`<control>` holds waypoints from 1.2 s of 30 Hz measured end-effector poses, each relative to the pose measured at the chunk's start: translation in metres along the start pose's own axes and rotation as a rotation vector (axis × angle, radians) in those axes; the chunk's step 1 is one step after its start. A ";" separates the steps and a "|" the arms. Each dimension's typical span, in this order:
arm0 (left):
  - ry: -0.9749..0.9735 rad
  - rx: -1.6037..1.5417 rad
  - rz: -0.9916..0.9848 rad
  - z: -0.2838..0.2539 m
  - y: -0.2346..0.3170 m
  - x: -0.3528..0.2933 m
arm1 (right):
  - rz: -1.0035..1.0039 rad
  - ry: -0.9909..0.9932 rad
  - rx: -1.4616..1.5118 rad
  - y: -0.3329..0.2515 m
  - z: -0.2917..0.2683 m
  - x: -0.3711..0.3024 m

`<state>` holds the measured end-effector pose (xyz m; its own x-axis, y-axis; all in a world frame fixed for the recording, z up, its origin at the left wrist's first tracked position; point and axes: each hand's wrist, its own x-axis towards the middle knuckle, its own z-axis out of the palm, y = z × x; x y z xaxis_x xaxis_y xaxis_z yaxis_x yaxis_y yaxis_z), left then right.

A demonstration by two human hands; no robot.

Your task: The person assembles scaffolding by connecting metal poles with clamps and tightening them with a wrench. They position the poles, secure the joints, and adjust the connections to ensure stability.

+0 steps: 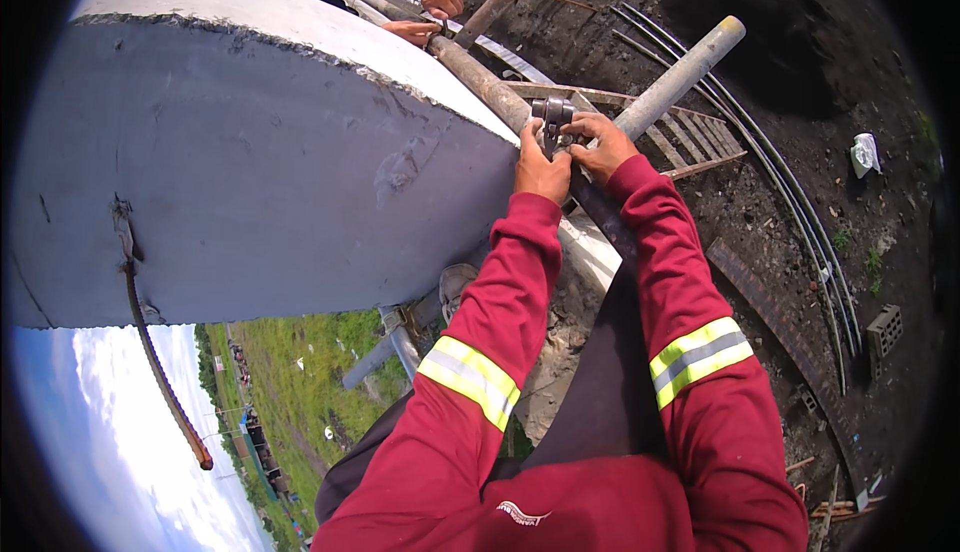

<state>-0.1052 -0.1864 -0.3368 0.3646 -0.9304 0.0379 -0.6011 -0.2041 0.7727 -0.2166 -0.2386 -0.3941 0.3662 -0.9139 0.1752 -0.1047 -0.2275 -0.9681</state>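
Your hands: two, left hand point(541, 170) and right hand point(603, 147)
Scaffold couplers point(552, 114): one
Co-worker's hands point(428, 14): two
Hollow bricks point(884, 330): one

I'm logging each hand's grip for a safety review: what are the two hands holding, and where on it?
Both hold the metal clamp where the two pipes cross: left hand at its lower left side, right hand at its right side, fingers over its edge.

Your hands work a dark metal scaffold clamp point(552, 117), seated where two pipes cross beside the concrete slab edge. Long rusty grey pipe point(480, 77) runs along the slab, up-left to down-right. Lighter grey pipe point(680, 77) with yellowish end crosses it, slanting up-right. Clamp sits upright at the crossing, partly hidden by your fingers point(580, 132).
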 end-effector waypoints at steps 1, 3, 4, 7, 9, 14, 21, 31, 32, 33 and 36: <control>-0.001 0.018 -0.007 0.000 -0.001 0.000 | -0.006 0.027 0.012 0.000 0.001 0.000; -0.005 0.027 -0.023 0.000 -0.002 0.001 | -0.046 -0.021 0.047 0.000 0.003 0.001; -0.009 0.020 -0.033 0.000 -0.003 0.001 | -0.040 -0.068 0.043 0.000 0.003 0.001; -0.015 -0.008 -0.054 0.001 -0.004 0.002 | -0.012 -0.077 0.011 0.001 -0.001 0.002; -0.007 -0.013 -0.043 0.001 -0.005 0.002 | 0.055 -0.082 0.004 0.001 -0.004 0.003; 0.002 -0.014 -0.009 0.001 -0.006 0.002 | -0.018 -0.012 0.099 0.000 -0.005 0.003; 0.015 0.048 0.002 0.001 -0.005 0.002 | 0.042 -0.003 0.014 -0.001 -0.005 0.001; 0.036 0.016 0.033 0.005 -0.015 0.006 | 0.034 0.004 -0.005 -0.001 -0.005 0.002; 0.045 0.033 0.044 0.005 -0.016 0.006 | 0.000 -0.013 -0.001 -0.001 -0.005 0.001; 0.045 0.019 0.041 0.005 -0.017 0.006 | -0.034 -0.005 -0.003 -0.002 -0.004 0.001; 0.044 0.000 0.020 0.006 -0.018 0.007 | -0.004 -0.043 0.006 -0.002 -0.004 0.001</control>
<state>-0.0953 -0.1913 -0.3542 0.3832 -0.9201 0.0815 -0.6086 -0.1851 0.7716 -0.2192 -0.2407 -0.3915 0.4064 -0.8974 0.1716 -0.0979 -0.2295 -0.9684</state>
